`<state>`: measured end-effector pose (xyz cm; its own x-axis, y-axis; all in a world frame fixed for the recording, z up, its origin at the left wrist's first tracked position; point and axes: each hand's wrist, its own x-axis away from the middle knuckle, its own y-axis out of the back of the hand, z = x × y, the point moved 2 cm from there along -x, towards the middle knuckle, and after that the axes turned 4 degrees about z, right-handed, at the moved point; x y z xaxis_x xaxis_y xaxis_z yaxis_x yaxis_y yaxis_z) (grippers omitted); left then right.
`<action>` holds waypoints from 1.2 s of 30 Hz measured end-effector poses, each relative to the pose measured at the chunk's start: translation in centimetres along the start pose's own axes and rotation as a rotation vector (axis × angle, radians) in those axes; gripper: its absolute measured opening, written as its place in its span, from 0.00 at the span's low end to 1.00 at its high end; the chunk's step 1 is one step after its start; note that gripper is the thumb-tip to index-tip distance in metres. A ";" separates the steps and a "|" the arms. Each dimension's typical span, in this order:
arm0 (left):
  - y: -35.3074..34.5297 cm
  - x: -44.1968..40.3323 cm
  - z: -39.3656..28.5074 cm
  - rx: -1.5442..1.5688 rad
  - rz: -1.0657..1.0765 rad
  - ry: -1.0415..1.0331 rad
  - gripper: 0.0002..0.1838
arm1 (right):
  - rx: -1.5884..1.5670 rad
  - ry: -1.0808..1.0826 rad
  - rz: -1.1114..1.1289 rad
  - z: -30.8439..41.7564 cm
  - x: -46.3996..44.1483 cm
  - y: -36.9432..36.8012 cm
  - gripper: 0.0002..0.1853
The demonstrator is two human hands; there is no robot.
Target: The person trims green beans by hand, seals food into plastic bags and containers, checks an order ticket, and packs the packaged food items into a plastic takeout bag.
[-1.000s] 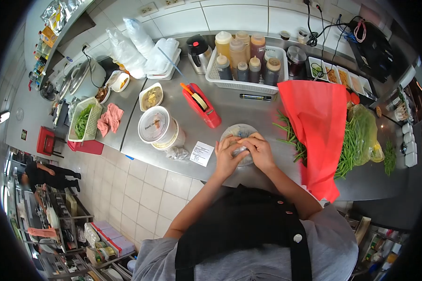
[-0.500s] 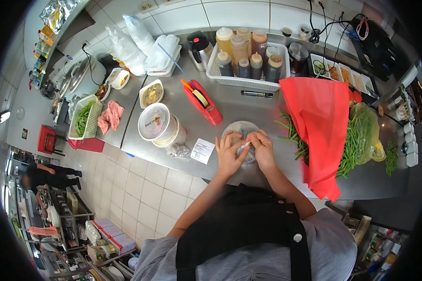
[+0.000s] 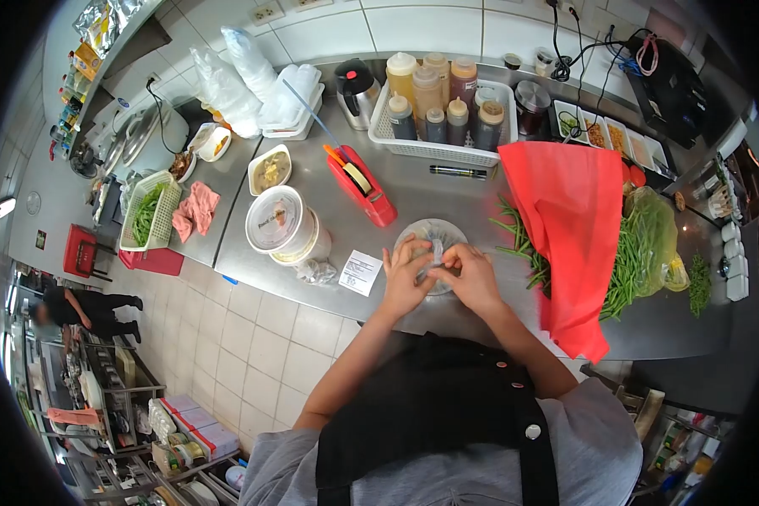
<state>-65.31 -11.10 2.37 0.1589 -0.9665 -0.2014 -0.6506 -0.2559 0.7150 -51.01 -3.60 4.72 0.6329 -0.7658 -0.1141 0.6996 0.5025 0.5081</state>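
A round container [image 3: 449, 232] stands on the steel counter, partly covered by both hands. Over its left side, my left hand [image 3: 407, 275] has bent fingers closed on a crumpled piece of clear plastic [image 3: 438, 250]. My right hand [image 3: 471, 274] pinches the same plastic from the right, its fingertips close to those of the left. What lies inside the container cannot be made out. A printed paper slip [image 3: 361, 272] lies just left of my left hand, and a red tape dispenser [image 3: 364, 187] sits beyond it.
Lidded tubs [image 3: 276, 221] stand left of the slip. A red cloth bag [image 3: 562, 228] lies across green beans [image 3: 624, 278] at right. Behind are a basket of sauce bottles [image 3: 444, 151], a marker [image 3: 458, 171] and a thermos [image 3: 357, 94]. Another person [image 3: 93, 312] stands far left.
My fingers have shifted over the container, and the clear plastic now stands up between them. The right hand has turned and lowered slightly. The far person's arm and body have moved.
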 end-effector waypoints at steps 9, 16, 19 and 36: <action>0.1 -0.1 -0.4 0.058 -0.016 0.032 0.13 | 0.050 0.017 -0.157 -1.4 -0.8 -1.9 0.06; -0.6 0.0 0.6 0.073 -0.045 0.058 0.10 | -0.469 -0.074 -0.028 -1.5 -1.8 1.3 0.04; -0.5 -0.1 0.5 0.069 -0.040 0.056 0.10 | -0.257 0.138 0.001 -0.2 -1.2 0.9 0.08; -0.8 0.1 0.8 -0.020 -0.114 -0.013 0.07 | -0.111 0.266 -0.203 -0.2 -0.4 -2.8 0.04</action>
<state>-65.35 -10.95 1.26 0.2212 -0.9309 -0.2905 -0.6136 -0.3644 0.7005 -53.16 -4.63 3.19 0.5314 -0.7305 -0.4289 0.8425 0.4029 0.3576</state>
